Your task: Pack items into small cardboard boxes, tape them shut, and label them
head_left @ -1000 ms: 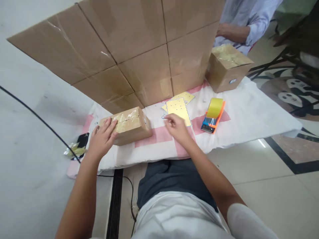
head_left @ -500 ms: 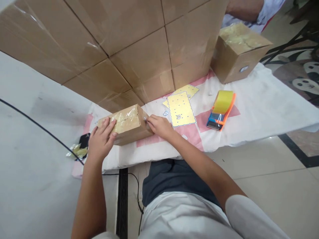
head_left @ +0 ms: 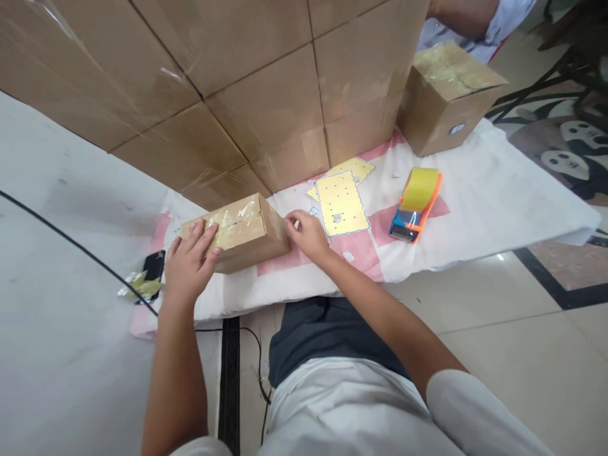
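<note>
A long cardboard box (head_left: 244,250) with clear yellowish tape along its top lies on the cloth-covered table. My left hand (head_left: 189,261) rests on its left part, fingers stretched over the taped top and thumb toward the near side. At the box's right end is my right hand (head_left: 308,235), thumb and forefinger pinched together close to the cardboard. Whatever the pinch may hold is too small to make out. Just right of that hand lie yellow dotted sheets (head_left: 342,206). Farther right sits a tape dispenser (head_left: 415,206) with an orange and blue frame.
A wall of stacked cardboard boxes (head_left: 270,95) rises behind the table. Another taped box (head_left: 444,107) stands at the back right, near a person's arm (head_left: 468,16). A dark phone (head_left: 152,266) and crumpled tape (head_left: 140,285) lie at the left edge, where a black cable (head_left: 80,244) crosses.
My right hand has drawn back slightly from the box's end, its fingers still pinched. A small pale spot on that end no longer shows. My left hand stays on top; the view has shifted slightly.
</note>
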The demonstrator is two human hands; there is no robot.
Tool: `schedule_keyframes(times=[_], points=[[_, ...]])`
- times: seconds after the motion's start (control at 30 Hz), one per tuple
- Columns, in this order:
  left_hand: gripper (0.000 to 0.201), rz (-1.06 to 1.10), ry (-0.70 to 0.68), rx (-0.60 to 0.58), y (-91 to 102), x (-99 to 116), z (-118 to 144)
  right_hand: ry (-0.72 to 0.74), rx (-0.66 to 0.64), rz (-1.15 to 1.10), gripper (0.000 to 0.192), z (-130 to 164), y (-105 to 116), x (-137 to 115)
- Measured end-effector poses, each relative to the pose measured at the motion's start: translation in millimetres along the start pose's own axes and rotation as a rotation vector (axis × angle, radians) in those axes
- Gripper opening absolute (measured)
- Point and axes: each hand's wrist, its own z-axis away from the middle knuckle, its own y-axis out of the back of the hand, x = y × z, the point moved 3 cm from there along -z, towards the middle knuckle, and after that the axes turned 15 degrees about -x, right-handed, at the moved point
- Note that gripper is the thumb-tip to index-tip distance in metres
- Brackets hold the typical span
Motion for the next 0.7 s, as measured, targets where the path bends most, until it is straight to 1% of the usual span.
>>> schedule_keyframes(times=[0.1,0.13,0.17,0.23,0.3,0.37,0.43,0.5,0.6,0.7], points=[[0.057,0.006,0.017,-0.006,0.3,-1.0,0.1,0.018,-0.28,-0.07,0.034,8.5,-14.0,1.7],[0.057,0.007,0.025,-0.005,0.4,-1.6,0.1,-0.003,-0.328,-0.094,0.039,10.7,-16.0,3.5],[0.057,0.007,0.032,-0.002,0.5,-2.2,0.0,-0.032,-0.335,-0.119,0.042,12.2,-16.4,5.4],[0.057,0.007,0.039,0.009,0.6,-3.5,-0.5,-0.083,-0.281,-0.19,0.047,12.4,-15.8,7.6],[0.057,0.006,0.033,0.008,0.5,-4.3,-1.5,-0.122,-0.254,-0.316,0.05,9.2,-17.7,7.3],[0.055,0.011,0.02,0.008,0.7,-4.5,-2.2,-0.161,-0.323,-0.447,0.054,3.7,-23.4,4.6],[0.053,0.02,0.011,0.012,1.4,-4.2,-2.5,-0.222,-0.386,-0.527,0.061,-1.2,-28.5,2.1],[0.052,0.028,0.014,0.014,2.3,-3.7,-2.3,-0.267,-0.395,-0.548,0.064,-3.2,-30.7,0.8],[0.053,0.025,0.031,-0.008,3.2,-2.7,-1.9,-0.261,-0.379,-0.542,0.06,-0.3,-31.9,2.3],[0.053,0.01,0.046,-0.016,3.9,-1.3,-1.8,-0.272,-0.439,-0.569,0.062,6.2,-34.8,7.2]])
